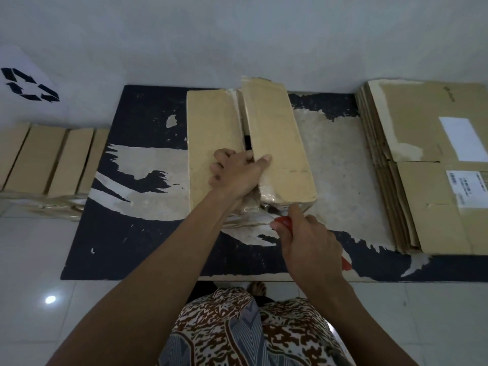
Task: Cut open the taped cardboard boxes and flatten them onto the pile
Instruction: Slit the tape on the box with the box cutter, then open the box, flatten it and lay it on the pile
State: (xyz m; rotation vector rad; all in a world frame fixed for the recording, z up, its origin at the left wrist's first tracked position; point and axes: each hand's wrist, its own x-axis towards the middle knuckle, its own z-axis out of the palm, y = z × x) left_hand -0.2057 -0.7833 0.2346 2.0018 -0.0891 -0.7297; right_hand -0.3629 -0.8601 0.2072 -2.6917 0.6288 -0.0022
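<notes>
A tan cardboard box point(214, 143) lies in the middle of the worn black table point(126, 233). Its top seam is split and the right flap point(274, 143) is lifted. My left hand point(237, 171) grips the inner edge of that flap, thumb on top and fingers curled into the gap. My right hand point(306, 244) holds a red-handled cutter point(284, 223) with its blade at the box's taped near end, by the right corner. A pile of flattened boxes point(422, 165) lies on the table's right side.
Several taped boxes point(47, 159) stand in a row on a low surface at the left. A white panel with a black recycling symbol point(29, 84) is at the far left. A white wall runs behind the table, tiled floor below.
</notes>
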